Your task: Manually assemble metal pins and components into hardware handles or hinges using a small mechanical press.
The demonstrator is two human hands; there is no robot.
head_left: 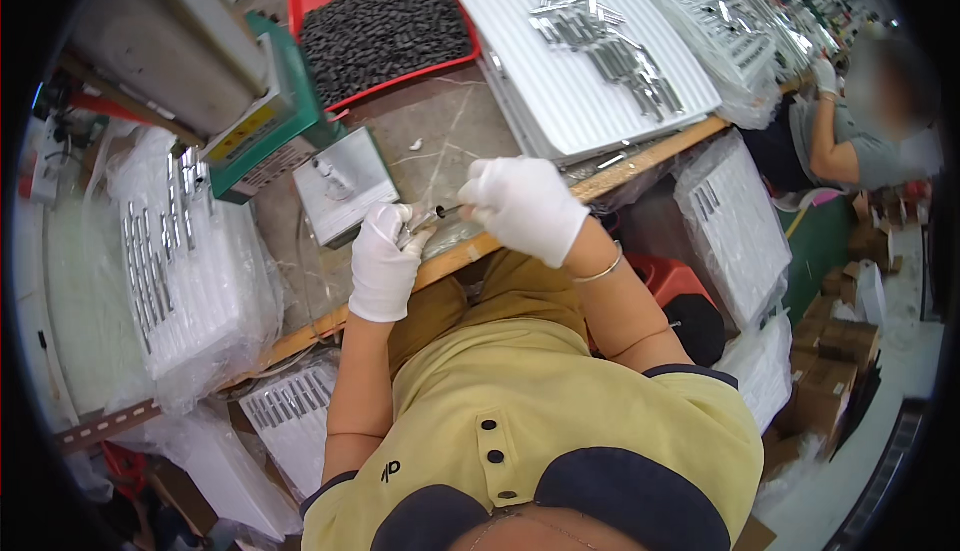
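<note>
My left hand point(385, 263), in a white glove, is closed round a short shiny metal tube point(425, 222) with a dark open end, over the table's front edge. My right hand point(525, 209), also gloved in white, is closed just to the right of that end. A thin dark piece point(452, 210) runs between the tube's end and my right fingertips. What else the right fingers may hold is hidden. Just beyond my left hand stands a square metal block point(345, 186), with a small shiny piece on its top.
A red tray point(297, 1) of small black parts lies at the back. Beside it, chrome tubes point(610, 46) lie on a white ribbed tray point(505, 11). A green press point(285, 146) stands left, near a plastic-wrapped tray point(205, 296) of tubes. Another person point(850, 131) sits far right.
</note>
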